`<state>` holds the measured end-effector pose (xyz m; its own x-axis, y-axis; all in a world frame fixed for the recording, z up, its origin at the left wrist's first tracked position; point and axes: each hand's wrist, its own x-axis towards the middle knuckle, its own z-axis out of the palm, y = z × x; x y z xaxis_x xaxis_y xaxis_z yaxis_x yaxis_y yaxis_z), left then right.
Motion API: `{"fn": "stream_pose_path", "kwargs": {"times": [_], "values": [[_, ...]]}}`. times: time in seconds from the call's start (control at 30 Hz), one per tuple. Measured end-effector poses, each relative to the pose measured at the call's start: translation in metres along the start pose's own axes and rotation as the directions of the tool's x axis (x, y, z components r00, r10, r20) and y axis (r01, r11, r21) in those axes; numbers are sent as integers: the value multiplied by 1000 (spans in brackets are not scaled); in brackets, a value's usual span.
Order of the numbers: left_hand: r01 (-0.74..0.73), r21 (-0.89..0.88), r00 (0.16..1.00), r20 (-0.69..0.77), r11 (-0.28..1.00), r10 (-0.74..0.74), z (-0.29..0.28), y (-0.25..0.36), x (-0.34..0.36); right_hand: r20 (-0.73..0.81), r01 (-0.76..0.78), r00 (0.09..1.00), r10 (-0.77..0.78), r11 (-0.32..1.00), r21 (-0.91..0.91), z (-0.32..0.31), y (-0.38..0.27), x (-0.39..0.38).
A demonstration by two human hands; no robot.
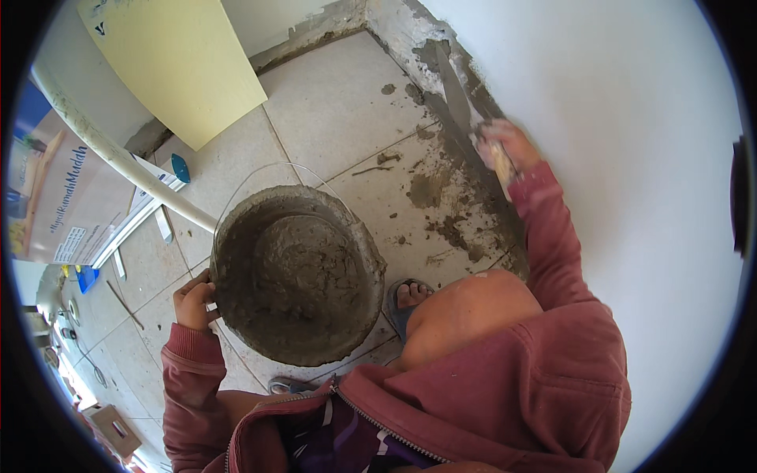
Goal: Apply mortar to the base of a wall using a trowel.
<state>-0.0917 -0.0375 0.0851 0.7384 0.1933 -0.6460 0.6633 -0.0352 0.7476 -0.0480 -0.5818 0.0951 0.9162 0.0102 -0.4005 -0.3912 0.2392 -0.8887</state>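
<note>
My left hand (195,300) grips the near-left rim of a mortar-crusted bucket (367,252), its fingers bent over the edge. Wet grey mortar (306,256) lies inside, and the thin wire handle (272,164) stands up over the far side. Out to the right, my right hand (509,147) is wrapped round the handle of a trowel (455,88), slightly blurred. The trowel's long blade points away from me, its tip at the patchy base of the wall (432,59). Whether the blade carries mortar I cannot tell.
Mortar splashes (453,205) spot the tiles beside the right wall (623,158). A yellow board (177,67) leans at the back left. A pale pipe (118,154) slants down toward the bucket, past a printed banner (71,189). A cardboard box (110,430) sits at the lower left.
</note>
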Motion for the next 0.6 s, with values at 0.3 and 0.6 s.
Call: {"fn": "stream_pose_path", "kwargs": {"times": [0.3,0.6], "values": [[-9,111,999,-36,994,13,-6,-11,24,-173,-99,985,26,900,-425,16,94,-20],[-207,185,978,43,961,203,-5,-22,36,-216,11,935,-280,634,-774,3,104,88]]}}
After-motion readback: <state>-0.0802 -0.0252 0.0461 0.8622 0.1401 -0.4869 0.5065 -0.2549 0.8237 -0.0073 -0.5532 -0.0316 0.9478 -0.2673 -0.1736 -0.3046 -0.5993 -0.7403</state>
